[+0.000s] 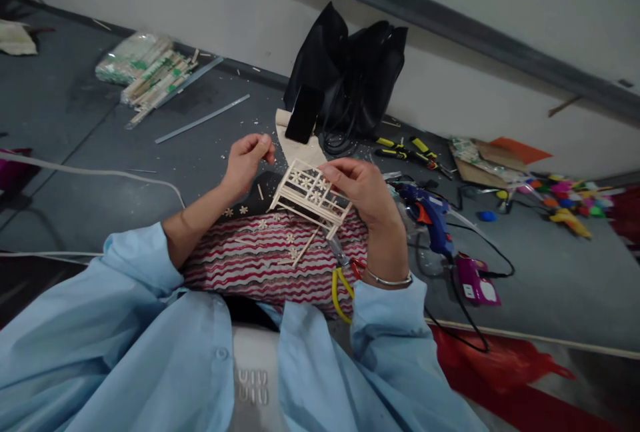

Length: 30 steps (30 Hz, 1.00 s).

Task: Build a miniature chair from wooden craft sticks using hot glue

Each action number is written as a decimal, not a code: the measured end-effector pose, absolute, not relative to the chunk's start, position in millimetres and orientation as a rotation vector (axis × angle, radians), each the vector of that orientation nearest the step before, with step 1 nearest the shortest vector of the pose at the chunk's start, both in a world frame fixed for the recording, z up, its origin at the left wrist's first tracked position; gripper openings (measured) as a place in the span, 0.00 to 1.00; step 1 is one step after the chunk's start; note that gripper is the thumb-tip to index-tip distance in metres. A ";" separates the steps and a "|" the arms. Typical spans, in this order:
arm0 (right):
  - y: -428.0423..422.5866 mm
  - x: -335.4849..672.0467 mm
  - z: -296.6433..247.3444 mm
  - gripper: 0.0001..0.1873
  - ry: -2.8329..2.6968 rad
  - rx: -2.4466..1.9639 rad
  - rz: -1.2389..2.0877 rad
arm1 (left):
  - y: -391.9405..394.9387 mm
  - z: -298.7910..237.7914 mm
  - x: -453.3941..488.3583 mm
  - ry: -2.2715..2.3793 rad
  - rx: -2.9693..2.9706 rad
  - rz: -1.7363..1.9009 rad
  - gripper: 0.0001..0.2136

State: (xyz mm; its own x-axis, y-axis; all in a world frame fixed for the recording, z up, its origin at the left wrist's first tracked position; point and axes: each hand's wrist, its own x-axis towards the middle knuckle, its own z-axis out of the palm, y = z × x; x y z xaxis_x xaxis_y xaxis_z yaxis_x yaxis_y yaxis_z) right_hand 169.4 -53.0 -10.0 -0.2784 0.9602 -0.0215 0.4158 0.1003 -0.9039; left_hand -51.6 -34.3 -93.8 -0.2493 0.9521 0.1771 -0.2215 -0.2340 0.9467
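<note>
- The right hand (363, 185) pinches the upper corner of a small wooden frame (304, 199) between thumb and fingers, holding it tilted above a striped cloth (215, 252).
- The left hand (253, 155) is apart from it, thumb and fingertips drawn together — whether something tiny sits between them, I cannot tell.
- The frame's slats look thin, so a light pinch on a sturdy rail seems wiser than pressing on the flower cut-outs inside it; the left fingertips could brace the opposite end when force is needed.
- Small flower pieces (291, 239) and a loose stick (306, 247) lie on the cloth below, easily brushed off by a sleeve.
- A yellow-handled tool (341, 295) lies close by the right forearm — the nearest thing to knock.
- To the right, a blue glue gun (440, 225) trails cords that could catch the right elbow.
- Beyond the frame stand a phone (304, 114) and a black bag (345, 72), limiting reach forward; a metal ruler (203, 119) lies off to the left.
</note>
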 end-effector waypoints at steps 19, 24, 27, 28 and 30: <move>-48.6 169.2 -17.0 0.14 -1.692 -1.327 1.167 | -64.3 -71.0 -51.2 1.200 1.652 1.246 0.20; -49.3 167.6 -15.9 0.14 -1.721 -1.322 1.134 | -76.3 -66.9 -51.1 1.277 1.806 1.185 0.18; -49.4 167.3 -15.6 0.14 -1.734 -1.310 1.126 | -78.2 -67.8 -49.6 1.270 1.844 1.204 0.17; -49.4 167.3 -15.8 0.14 -1.732 -1.309 1.123 | -78.6 -68.0 -49.2 1.266 1.863 1.207 0.16; -49.2 167.5 -16.4 0.14 -1.731 -1.309 1.115 | -79.6 -68.1 -48.2 1.271 1.919 1.214 0.16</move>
State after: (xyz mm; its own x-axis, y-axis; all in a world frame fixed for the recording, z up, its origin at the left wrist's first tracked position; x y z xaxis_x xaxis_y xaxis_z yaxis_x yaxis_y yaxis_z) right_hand 167.5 -49.2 -16.4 -0.2560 0.9663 0.0256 0.3766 0.1241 -0.9180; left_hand -48.2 -79.6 -68.1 0.1526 0.9088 0.3883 0.4299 -0.4148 0.8019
